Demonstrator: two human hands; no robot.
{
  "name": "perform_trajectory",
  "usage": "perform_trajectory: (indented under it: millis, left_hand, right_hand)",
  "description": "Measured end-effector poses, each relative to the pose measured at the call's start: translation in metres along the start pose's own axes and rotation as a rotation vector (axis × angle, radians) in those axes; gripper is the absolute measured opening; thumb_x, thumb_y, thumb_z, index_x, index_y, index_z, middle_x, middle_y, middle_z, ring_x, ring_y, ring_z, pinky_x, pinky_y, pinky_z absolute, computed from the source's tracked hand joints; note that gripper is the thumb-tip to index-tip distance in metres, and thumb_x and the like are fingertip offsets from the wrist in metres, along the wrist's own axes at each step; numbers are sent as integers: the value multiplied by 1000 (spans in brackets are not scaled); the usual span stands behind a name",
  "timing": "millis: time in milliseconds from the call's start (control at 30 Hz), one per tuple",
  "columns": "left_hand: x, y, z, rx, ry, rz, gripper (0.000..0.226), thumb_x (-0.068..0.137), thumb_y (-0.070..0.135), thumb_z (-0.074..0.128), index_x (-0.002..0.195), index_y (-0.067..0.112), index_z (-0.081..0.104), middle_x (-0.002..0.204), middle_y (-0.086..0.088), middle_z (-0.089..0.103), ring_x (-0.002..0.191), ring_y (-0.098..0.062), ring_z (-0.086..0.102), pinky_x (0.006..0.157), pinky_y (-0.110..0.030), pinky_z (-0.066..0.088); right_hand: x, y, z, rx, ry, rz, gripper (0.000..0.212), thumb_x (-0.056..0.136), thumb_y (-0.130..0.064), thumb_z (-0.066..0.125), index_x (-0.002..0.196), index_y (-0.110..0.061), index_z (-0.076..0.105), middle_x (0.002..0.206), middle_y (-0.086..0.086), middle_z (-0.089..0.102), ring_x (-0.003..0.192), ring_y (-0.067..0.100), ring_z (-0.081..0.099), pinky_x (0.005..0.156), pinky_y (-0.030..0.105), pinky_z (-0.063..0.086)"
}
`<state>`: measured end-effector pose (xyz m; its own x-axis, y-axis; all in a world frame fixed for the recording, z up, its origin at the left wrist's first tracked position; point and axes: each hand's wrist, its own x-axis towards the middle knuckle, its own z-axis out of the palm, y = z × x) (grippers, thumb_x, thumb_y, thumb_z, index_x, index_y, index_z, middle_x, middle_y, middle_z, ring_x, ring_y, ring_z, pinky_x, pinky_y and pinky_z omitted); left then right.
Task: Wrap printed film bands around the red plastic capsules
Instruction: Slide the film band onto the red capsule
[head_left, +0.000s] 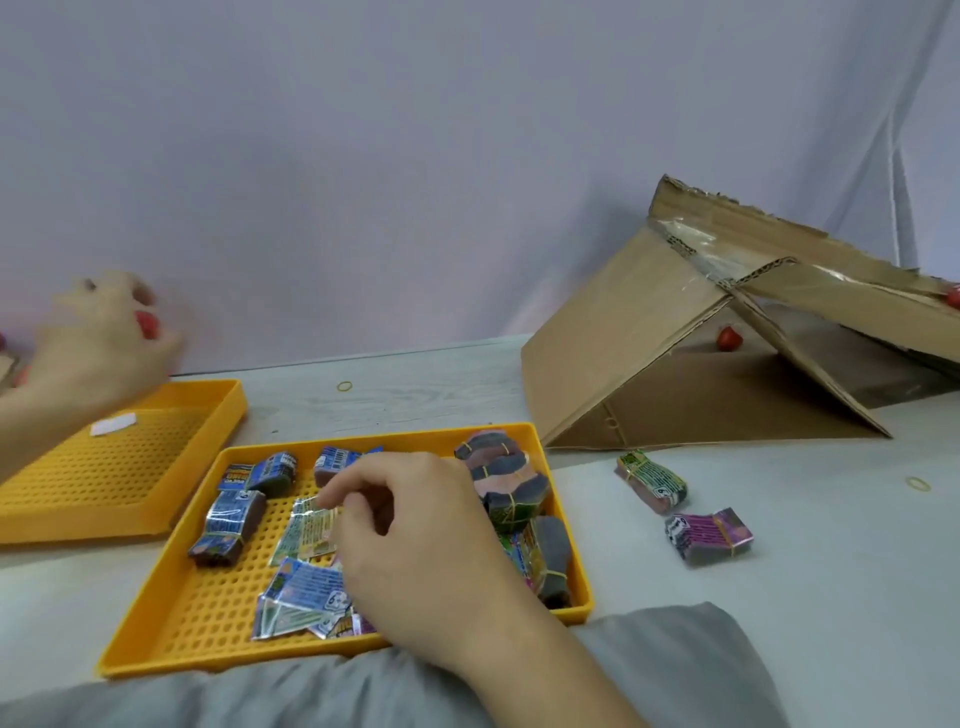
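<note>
My right hand (415, 540) is down in the near yellow tray (171, 644). My thumb and first finger pinch the top edge of a loose green film band (306, 530). The band lies flat under my fingertips, with its long side running from my fingers back toward me. The tiny writing on it is too small to read.

Just below my hand lie more loose bands, blue and green (306, 592). One shows a "6" in a white circle. Tied stacks of bands (228, 525) sit left of my grip, and more stacks (514, 488) sit right of it.

My left hand (104, 338) is up high and far to the left, and it is blurry. My fingers curl around a red capsule (147, 323). I cannot tell which way it points.

Under that hand is another yellow tray (119, 467). Far off to the right, two stacks (652, 480) lie on the table (831, 545), and the nearer one shows a "6". Behind them stands a cardboard ramp (623, 332) with a red capsule under it (730, 338).
</note>
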<state>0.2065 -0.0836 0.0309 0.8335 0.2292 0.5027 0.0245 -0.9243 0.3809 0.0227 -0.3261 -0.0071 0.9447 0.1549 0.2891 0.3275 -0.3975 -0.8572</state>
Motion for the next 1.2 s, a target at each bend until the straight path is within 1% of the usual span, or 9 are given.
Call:
perform_trajectory:
  millis: [100, 200, 333, 433, 600, 700, 800, 967, 1200]
  left_hand:
    - [-39, 41, -23, -172, -111, 75, 14, 86, 14, 65, 99, 18, 63, 94, -10, 60, 83, -30, 57, 78, -40, 46]
    - [-81, 86, -46, -671, -202, -121, 11, 94, 11, 53, 97, 20, 58, 78, 2, 67, 75, -23, 71, 80, -44, 57]
    - [-122, 128, -65, -1194, -214, -338, 16, 97, 2, 46, 99, 15, 55, 87, -10, 62, 57, -15, 67, 60, -29, 59]
    - [-149, 129, -66, -1381, -258, -382, 16, 97, 2, 50, 103, 10, 62, 92, -12, 61, 62, -16, 68, 58, -24, 57]
    - [-161, 101, -56, -1495, -312, -409, 17, 92, -4, 59, 105, 7, 63, 99, -15, 65, 77, -26, 72, 68, -28, 60]
    - [-160, 88, -50, -1406, -353, -331, 21, 90, -5, 64, 104, 11, 64, 99, -14, 68, 80, -28, 74, 71, -30, 60]
    - [-157, 78, -45, -1317, -368, -247, 22, 89, -2, 66, 103, 15, 66, 93, -7, 72, 79, -27, 75, 70, -31, 60]
    - [-154, 81, -29, -1250, -388, -216, 23, 89, -2, 65, 104, 15, 64, 93, -6, 70, 75, -23, 74, 71, -35, 62]
    - [-154, 82, -18, -1233, -409, -180, 23, 89, 0, 66, 104, 18, 64, 95, -6, 69, 73, -19, 74, 69, -29, 61]
  right_hand:
    - [-1, -3, -2, 19, 62, 0, 23, 95, -17, 50, 95, -20, 73, 74, -15, 61, 65, -4, 55, 56, 5, 38]
    - [-1, -8, -4, 116, 194, 19, 24, 94, -11, 53, 90, -22, 74, 70, -12, 67, 65, -3, 62, 54, 8, 44]
    - [-2, -12, -8, 138, 350, 10, 31, 93, -6, 55, 84, -31, 71, 74, -14, 70, 68, 2, 66, 55, 12, 49]
    - [-1, -9, -14, 18, 371, -25, 30, 91, -5, 55, 81, -27, 72, 67, -14, 67, 56, 6, 62, 49, 13, 42]
    - [0, -1, -15, -200, 297, -31, 26, 87, -6, 58, 79, -26, 73, 62, -14, 65, 65, 1, 62, 59, 11, 41]
    - [-3, -2, -14, -312, 148, -56, 19, 88, -14, 62, 86, -29, 74, 79, -21, 69, 87, -8, 60, 72, 3, 42]
    - [-3, -2, -10, -387, -33, -56, 7, 87, -29, 66, 90, -31, 72, 84, -22, 66, 88, -6, 58, 71, 7, 43]
    - [-1, -5, -8, -410, -167, 63, 34, 68, -55, 79, 95, -36, 74, 85, -20, 65, 91, -10, 54, 69, 12, 48]
    - [1, -5, -8, -380, -155, 183, 13, 72, -40, 84, 77, -37, 72, 77, -30, 63, 81, -8, 55, 64, 10, 43]
